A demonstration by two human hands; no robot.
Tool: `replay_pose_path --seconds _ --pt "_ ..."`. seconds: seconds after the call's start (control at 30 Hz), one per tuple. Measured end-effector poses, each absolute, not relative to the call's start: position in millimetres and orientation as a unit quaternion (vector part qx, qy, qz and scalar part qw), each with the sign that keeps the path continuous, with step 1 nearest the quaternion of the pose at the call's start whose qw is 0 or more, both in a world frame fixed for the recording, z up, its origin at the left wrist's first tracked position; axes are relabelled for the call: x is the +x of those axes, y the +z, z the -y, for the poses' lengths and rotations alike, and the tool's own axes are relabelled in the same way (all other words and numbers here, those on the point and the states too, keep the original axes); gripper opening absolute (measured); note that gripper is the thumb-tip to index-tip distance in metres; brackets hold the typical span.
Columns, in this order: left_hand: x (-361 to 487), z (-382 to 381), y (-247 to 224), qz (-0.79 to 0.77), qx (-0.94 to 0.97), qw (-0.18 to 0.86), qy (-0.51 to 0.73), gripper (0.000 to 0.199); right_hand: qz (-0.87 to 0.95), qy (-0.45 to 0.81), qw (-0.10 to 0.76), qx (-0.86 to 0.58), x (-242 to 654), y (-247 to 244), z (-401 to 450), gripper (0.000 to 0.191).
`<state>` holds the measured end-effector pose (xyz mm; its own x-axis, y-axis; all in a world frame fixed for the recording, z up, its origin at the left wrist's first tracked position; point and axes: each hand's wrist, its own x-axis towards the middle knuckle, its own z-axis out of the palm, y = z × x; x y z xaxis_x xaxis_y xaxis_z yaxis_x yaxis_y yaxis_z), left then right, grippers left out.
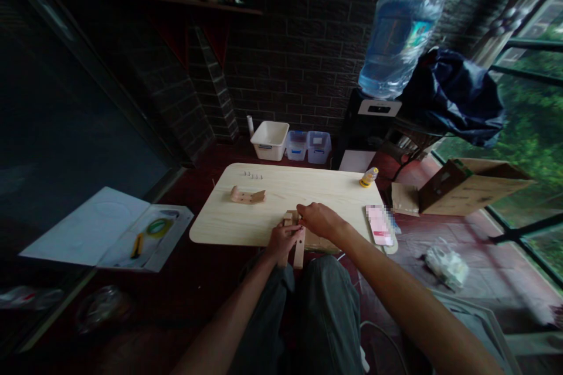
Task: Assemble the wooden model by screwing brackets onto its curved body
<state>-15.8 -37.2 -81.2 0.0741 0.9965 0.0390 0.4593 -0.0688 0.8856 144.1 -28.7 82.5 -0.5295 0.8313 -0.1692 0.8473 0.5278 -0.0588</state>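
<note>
At the table's near edge, my left hand is closed around a small wooden frame with bars that stick out towards my lap. A dark hole shows in one of its bars. My right hand is curled into a fist against the frame's upper right side. Whatever its fingers hold is hidden. Further back on the left lies another wooden piece with raised ends. Several small dark screws stand in a row behind it.
The pale table also carries a yellow-capped bottle and a pink-screened phone. Plastic bins sit on the floor behind. An open white box is to the left, a cardboard box to the right, near a water dispenser.
</note>
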Motion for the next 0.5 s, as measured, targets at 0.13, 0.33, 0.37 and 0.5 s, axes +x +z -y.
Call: replay_pose_path --seconds 0.13,0.33,0.37,0.5 --pt "-16.9 36.1 -81.6 -0.567 0.641 0.380 0.351 0.021 -0.879 -0.066 0.066 0.467 144.6 83.5 29.9 0.022" --pt "-17.0 35.7 -78.9 -0.560 0.641 0.383 0.359 0.019 -0.886 -0.050 0.074 0.454 142.6 86.6 30.6 0.024" --pt "-17.2 35.7 -78.8 -0.559 0.643 0.382 0.359 0.018 -0.887 -0.050 0.075 0.453 142.2 86.7 30.3 0.025" --pt "-18.6 35.1 -79.7 -0.554 0.647 0.385 0.355 0.017 -0.886 -0.073 0.071 0.453 141.2 84.6 25.9 0.025"
